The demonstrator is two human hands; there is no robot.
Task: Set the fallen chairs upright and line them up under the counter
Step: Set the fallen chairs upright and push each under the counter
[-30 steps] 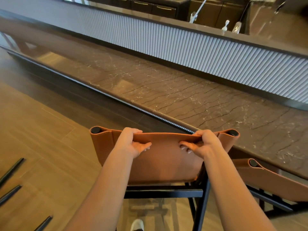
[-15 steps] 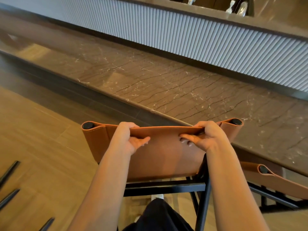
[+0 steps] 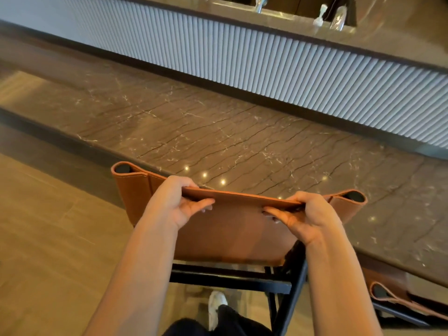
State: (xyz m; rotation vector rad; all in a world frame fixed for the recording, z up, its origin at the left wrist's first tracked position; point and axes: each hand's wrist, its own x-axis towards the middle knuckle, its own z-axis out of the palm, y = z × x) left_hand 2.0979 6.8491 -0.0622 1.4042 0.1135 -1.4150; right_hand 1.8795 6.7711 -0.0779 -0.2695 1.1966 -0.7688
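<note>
An upright chair with a tan leather backrest (image 3: 232, 229) and black metal frame (image 3: 230, 278) stands right in front of me, its top edge against the rim of the dark marble counter (image 3: 218, 132). My left hand (image 3: 174, 204) grips the top edge of the backrest left of centre, thumb on the near side. My right hand (image 3: 305, 214) grips the same edge right of centre. A second tan chair (image 3: 397, 297) shows at the lower right, tucked under the counter's edge.
A white ribbed panel (image 3: 266, 59) rises behind the counter, with taps (image 3: 337, 16) on the higher ledge. Wooden floor (image 3: 48, 238) stretches to the left. My white shoe (image 3: 215, 306) and dark trouser leg show beneath the chair.
The chair and both hands have moved forward to the counter's edge. The neighbouring chair has slid lower right in view, and the dark legs at the left are no longer seen.
</note>
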